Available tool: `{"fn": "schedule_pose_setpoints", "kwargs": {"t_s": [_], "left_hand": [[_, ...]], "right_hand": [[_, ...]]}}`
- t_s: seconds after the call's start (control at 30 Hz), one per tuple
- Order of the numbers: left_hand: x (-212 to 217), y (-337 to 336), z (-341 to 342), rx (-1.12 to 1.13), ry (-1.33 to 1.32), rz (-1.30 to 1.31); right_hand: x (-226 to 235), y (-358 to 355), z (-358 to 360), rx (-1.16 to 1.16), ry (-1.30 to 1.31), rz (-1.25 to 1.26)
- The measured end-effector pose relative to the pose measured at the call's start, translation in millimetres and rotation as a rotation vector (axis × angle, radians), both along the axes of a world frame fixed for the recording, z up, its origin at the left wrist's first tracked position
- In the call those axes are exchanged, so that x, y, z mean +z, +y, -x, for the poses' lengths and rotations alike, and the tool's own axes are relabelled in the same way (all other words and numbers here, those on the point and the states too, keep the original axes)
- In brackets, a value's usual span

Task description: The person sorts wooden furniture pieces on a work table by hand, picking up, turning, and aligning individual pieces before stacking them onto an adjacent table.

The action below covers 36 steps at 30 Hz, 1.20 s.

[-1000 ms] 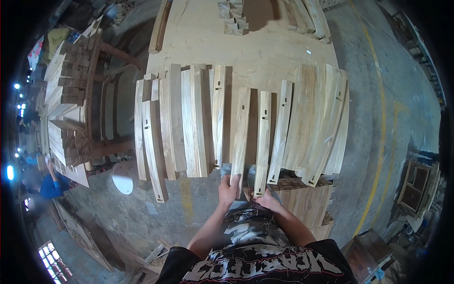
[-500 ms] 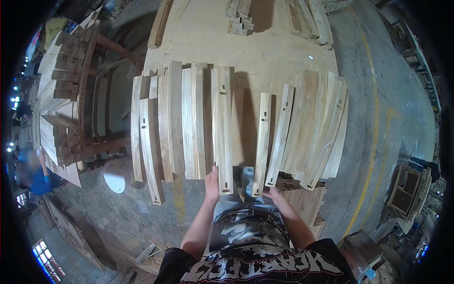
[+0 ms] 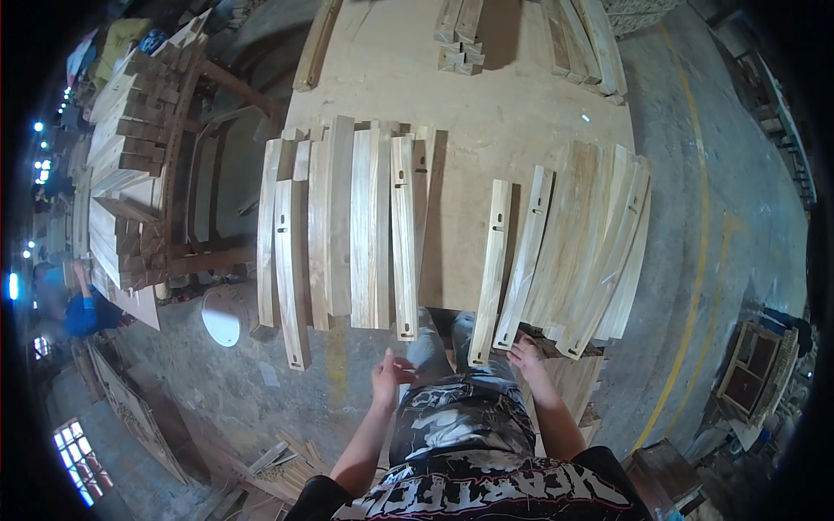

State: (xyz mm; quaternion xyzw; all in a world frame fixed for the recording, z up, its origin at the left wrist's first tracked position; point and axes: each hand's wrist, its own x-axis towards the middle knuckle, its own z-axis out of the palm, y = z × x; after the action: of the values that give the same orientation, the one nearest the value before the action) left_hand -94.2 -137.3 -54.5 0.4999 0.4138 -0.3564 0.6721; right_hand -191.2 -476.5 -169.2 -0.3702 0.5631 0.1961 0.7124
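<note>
My left hand is empty, thumb and fingers apart, just short of the near end of a slotted wooden bar. That bar lies at the right side of the left group, partly over another bar. My right hand has its fingers loosely spread by the near end of a second slotted bar; whether they touch it I cannot tell. Left of that one lies a third slotted bar, its near end overhanging the table edge. Each of these bars has short dark slots close to its ends.
Several wooden bars lie side by side on the table at left, and more bars at right. Short stacked pieces stand at the far side. A rack of timber and a white bucket are on the left.
My left hand has let go of its slotted bar and drawn back toward me; the bar now lies farther left, against the left group. My right hand has shifted slightly right.
</note>
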Motion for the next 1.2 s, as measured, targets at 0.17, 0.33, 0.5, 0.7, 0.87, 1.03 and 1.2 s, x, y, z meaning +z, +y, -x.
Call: {"fn": "schedule_pose_setpoints", "kwargs": {"t_s": [0.17,0.33,0.5,0.7,0.87,1.03,1.2], "left_hand": [[26,21,-38,-0.073,-0.5,-0.509],[60,-1,-79,-0.033,-0.676,-0.596],[68,-21,-85,-0.153,-0.781,-0.576],[57,126,-129,-0.275,-0.88,-1.395],[35,190,-104,-0.555,-0.521,-1.318],[19,153,-88,-0.489,-0.589,-1.433],[10,158,-80,-0.552,-0.641,-1.495]], "right_hand": [[8,-12,-13,-0.212,-0.019,0.003],[16,-3,-24,-0.234,-0.005,0.124],[53,12,-34,-0.194,-0.088,0.125],[55,0,-24,-0.107,-0.181,0.074],[34,-3,-23,-0.125,-0.102,0.046],[40,-7,-22,-0.109,-0.065,0.023],[33,-10,-17,-0.091,-0.122,-0.005]]}}
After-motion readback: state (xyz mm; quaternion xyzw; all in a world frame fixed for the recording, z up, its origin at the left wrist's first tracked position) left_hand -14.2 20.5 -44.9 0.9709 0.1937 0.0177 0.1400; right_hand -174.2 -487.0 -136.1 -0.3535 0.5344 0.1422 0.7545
